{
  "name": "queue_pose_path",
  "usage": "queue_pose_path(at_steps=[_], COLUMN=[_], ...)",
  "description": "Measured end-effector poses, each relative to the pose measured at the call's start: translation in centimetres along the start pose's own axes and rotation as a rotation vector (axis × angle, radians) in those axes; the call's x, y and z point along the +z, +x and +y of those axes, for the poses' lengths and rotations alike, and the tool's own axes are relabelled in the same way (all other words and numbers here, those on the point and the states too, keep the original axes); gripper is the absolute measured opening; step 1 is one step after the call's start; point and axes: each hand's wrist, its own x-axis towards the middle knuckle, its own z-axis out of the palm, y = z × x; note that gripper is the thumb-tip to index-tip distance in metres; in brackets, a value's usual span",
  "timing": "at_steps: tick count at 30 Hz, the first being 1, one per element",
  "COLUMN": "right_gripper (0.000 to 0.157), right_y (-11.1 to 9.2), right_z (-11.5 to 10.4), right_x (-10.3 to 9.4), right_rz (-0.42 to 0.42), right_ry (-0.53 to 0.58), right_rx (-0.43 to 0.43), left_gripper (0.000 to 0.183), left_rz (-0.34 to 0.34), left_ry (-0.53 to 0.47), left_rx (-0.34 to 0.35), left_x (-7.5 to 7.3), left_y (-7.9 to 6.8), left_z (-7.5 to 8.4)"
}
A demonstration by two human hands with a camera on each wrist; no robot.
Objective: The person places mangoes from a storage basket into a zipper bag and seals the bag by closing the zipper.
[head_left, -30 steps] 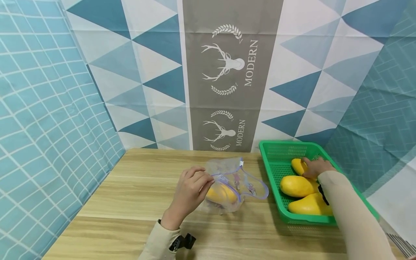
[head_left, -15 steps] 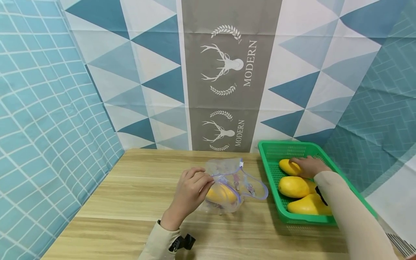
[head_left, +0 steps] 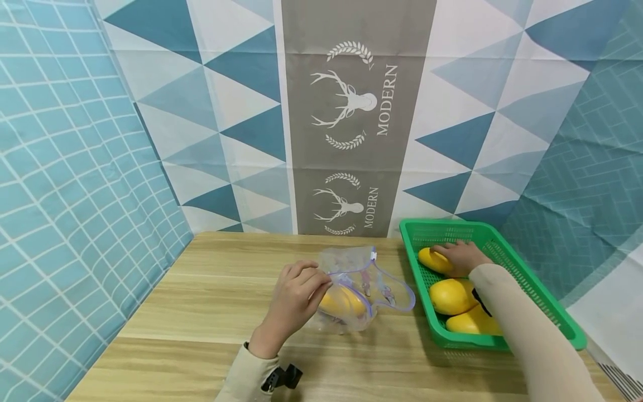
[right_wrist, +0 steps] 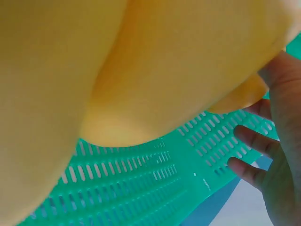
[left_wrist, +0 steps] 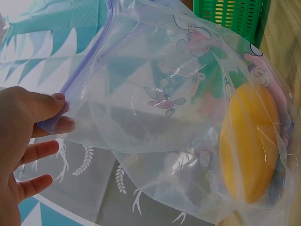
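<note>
My left hand [head_left: 296, 296] pinches the purple zip edge of a clear printed zip bag [head_left: 346, 259] on the table. The left wrist view shows the thumb [left_wrist: 44, 106] and a finger on that edge, other fingers spread. Inside the bag lies one yellow mango [left_wrist: 249, 146]. My right hand [head_left: 464, 258] is in the green basket [head_left: 472, 340], gripping the rearmost mango [head_left: 432, 260] by its right end. Two more mangoes, one in the middle [head_left: 452, 296] and one in front [head_left: 472, 321], lie beside it, partly under my sleeve. Close mangoes hide much of the grip in the right wrist view.
The basket stands on the right of the wooden table [head_left: 211, 312], close to the patterned back wall cloth [head_left: 346, 139]. A tiled blue cloth [head_left: 75, 195] hangs along the left. The bag's open flap reaches almost to the basket's left side.
My right hand has moved left inside the basket, and the rear mango has shifted left with it toward the basket's left wall. The left hand and bag have stayed in place.
</note>
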Motion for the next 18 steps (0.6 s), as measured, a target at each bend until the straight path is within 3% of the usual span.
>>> queue_pose_path(at_steps=[7, 18], right_gripper=[0.069, 0.062], right_y=[0.53, 0.63], right_z=[-0.49, -0.93], right_x=[0.18, 0.05], right_rz=[0.031, 0.049], right_ry=[-0.067, -0.092], right_rx=[-0.014, -0.042], left_gripper=[0.01, 0.018], left_rz=[-0.011, 0.013], left_ry=[-0.002, 0.016], left_rx=[-0.007, 0.027], left_x=[-0.05, 0.02], left_y=[0.0, 0.06], left_z=[0.05, -0.03])
